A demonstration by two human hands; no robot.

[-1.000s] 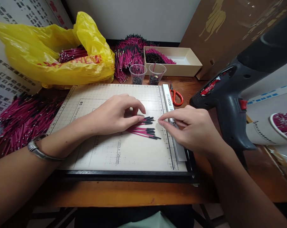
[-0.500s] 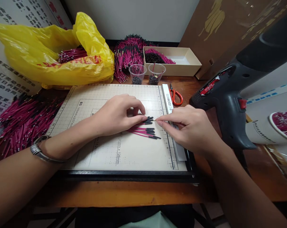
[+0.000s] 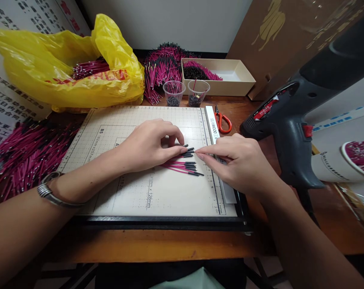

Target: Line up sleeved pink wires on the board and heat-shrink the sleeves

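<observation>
A small row of magenta wires with black-sleeved ends (image 3: 184,165) lies on a cream cutting mat (image 3: 133,188). My left hand (image 3: 148,144) rests on the wires, fingers curled down and pressing their upper ends. My right hand (image 3: 238,160) comes in from the right with thumb and forefinger pinched together at the black tips by the left fingertips. What the pinch holds is too small to make out.
A metal ruler (image 3: 219,156) lies along the mat's right edge, red scissors (image 3: 223,120) beyond it. A heat gun (image 3: 287,124) stands at right. Yellow bag (image 3: 64,68), wire piles (image 3: 25,156), two plastic cups (image 3: 184,93) and a cardboard tray (image 3: 230,78) ring the mat.
My right hand has slid left from the ruler until its pinched fingertips meet the black wire tips. My left hand stays pressed on the wires.
</observation>
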